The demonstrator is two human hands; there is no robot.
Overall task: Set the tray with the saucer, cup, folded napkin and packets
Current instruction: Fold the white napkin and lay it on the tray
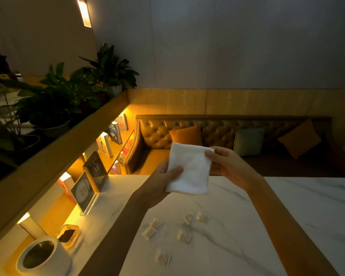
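Observation:
A folded white napkin (190,169) is held up in the air above the marble table (287,216). My left hand (163,178) grips its lower left edge with the thumb on top. My right hand (225,162) pinches its upper right corner. Several small clear packets (184,236) lie scattered on the table below my arms. No tray, saucer or task cup is in view.
A white round container (42,255) stands at the near left beside a small glass dish (69,235). Acrylic sign holders (84,193) stand along the lit bookshelf on the left. A tufted sofa (157,140) with cushions runs behind the table.

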